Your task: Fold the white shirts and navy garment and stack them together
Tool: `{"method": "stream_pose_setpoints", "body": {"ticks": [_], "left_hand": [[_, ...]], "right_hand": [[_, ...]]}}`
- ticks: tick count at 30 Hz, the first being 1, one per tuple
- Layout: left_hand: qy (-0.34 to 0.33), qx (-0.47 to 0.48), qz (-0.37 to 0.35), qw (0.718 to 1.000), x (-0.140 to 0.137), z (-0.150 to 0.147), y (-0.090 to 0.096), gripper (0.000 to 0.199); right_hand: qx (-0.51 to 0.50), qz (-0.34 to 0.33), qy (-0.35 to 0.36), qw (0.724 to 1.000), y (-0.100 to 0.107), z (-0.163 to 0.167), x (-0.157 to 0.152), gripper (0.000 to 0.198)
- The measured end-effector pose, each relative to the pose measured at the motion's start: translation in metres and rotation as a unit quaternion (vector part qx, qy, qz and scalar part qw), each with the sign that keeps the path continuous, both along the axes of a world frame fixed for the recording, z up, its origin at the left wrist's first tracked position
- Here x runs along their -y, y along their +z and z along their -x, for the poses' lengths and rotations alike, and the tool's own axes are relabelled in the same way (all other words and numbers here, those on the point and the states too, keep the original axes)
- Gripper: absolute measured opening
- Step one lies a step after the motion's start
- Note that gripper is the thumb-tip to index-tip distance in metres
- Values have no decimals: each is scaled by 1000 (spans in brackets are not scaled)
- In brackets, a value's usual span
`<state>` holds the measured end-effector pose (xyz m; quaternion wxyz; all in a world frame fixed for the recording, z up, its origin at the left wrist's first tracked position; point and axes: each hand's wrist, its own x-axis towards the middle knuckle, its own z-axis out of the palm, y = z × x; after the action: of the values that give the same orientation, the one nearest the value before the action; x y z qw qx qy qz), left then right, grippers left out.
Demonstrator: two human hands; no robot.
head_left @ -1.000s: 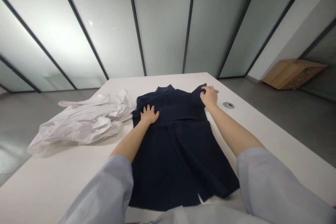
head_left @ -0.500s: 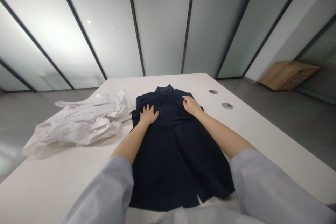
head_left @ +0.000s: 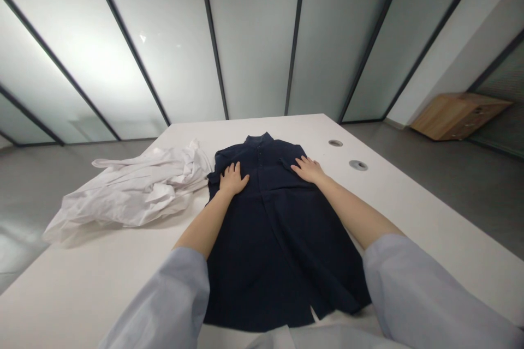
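A dark navy shirt [head_left: 262, 240] lies spread front side up, its collar at the far end and its hem close to my body. Small buttons run down from the collar. My left hand [head_left: 233, 179] rests flat on the left side of the chest, fingers apart. On the opposite side, my right hand [head_left: 308, 169] lies with its fingers stretched out over the cloth by the right sleeve. A small fold of fabric shows beside the right fingertips. Neither hand grips anything.
Left of the shirt is a crumpled heap of white clothing [head_left: 139, 191] on the white table [head_left: 409, 240]. Two round cable holes, one a grey grommet [head_left: 358, 165], sit in the tabletop on the right. Frosted glass panels and a wooden cabinet [head_left: 454, 114] stand beyond.
My right hand has opened from curled fingers to flat and moved slightly right over the shirt. My left hand keeps its place on the cloth.
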<state>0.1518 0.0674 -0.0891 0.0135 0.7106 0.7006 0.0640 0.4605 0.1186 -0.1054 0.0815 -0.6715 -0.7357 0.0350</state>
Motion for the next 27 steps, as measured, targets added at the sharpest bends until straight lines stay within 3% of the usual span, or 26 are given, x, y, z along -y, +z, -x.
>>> {"method": "stream_pose_setpoints", "body": {"ticks": [7,15,27], "left_hand": [[-41,-17,-27,999,0,3,-3,55],[-48,-13,-22,999,1,4,-2,56],[-51,-20,12,998,5,6,-1,57]], "right_hand": [[0,-49,47,998,9,9,16,51],[-1,-1,79,997,5,31,41,59],[-24,-8,76,997,-2,27,49,57]]}}
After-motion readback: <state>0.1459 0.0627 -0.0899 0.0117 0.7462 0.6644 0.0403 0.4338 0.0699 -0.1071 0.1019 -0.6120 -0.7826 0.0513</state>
